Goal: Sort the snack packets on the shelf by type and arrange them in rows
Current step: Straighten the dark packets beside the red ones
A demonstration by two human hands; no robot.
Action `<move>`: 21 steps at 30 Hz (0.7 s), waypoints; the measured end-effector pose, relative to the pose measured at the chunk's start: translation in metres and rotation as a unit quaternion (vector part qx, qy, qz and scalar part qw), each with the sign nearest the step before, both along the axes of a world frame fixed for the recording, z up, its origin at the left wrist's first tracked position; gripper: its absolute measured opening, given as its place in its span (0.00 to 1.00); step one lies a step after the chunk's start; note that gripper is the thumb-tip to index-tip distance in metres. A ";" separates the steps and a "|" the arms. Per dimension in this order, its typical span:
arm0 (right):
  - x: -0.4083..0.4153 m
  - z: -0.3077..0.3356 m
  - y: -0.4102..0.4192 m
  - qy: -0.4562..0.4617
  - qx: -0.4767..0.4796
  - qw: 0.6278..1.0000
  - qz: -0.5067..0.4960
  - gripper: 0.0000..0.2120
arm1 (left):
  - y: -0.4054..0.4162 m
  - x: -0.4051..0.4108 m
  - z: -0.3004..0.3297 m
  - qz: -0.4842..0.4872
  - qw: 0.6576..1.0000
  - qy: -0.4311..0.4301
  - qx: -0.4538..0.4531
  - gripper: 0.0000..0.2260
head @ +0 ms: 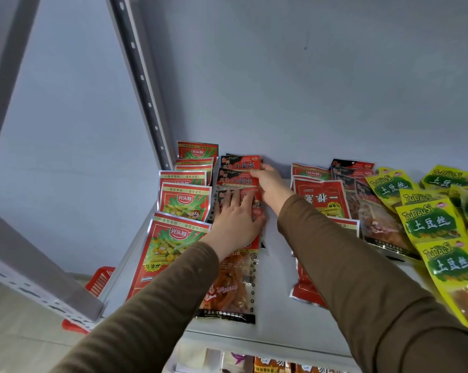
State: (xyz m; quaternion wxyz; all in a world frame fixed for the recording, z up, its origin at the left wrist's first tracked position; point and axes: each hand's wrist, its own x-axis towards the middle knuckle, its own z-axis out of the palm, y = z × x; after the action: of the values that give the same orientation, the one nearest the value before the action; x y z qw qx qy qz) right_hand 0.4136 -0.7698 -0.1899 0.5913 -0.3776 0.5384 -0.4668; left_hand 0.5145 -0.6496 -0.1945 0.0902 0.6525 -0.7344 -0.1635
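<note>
Handling: the black-and-red packets point(239, 168) look light, thin and glossy, so judge them slippery and floppy; take one by a sealed edge or corner, or press it flat and slide it.
Look: each has a black and red header with Chinese print and a clear window below showing orange strips.
Place: they lie overlapped in a column on the shelf point(276, 297), running back to the rear wall.
Right hand point(269, 181): your grip pinches the right edge of a rear packet, thumb and fingers curled on it.
Left hand point(235, 222): fingers straight, pressed flat on the middle of the column.
Left neighbours: red-and-green packets point(183, 203) already form a row just beside.
Right neighbours: a mixed pile point(335, 200) and yellow packets point(429, 222) still look unsorted.
</note>
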 end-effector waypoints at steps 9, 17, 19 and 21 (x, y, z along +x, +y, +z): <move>-0.015 0.020 0.023 0.017 -0.026 0.999 -0.010 0.06 | 0.066 -0.005 0.022 -0.086 0.986 -0.061 -0.131 0.31; -0.012 0.012 0.064 -0.003 0.011 0.999 0.044 0.07 | 0.113 0.002 -0.009 -0.102 0.980 -0.152 -0.072 0.31; -0.008 0.013 0.070 0.001 -0.001 0.999 0.043 0.09 | 0.103 0.000 -0.011 -0.084 0.981 -0.155 -0.082 0.30; -0.005 0.016 0.077 0.007 -0.011 0.999 0.045 0.07 | 0.095 -0.001 -0.008 -0.067 0.982 -0.156 -0.086 0.30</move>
State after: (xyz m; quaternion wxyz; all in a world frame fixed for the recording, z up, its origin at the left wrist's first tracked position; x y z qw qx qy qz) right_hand 0.4086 -0.6930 -0.1740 0.6037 -0.4106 0.5201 -0.4432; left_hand 0.5130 -0.5551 -0.2021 0.0190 0.6092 -0.7928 -0.0016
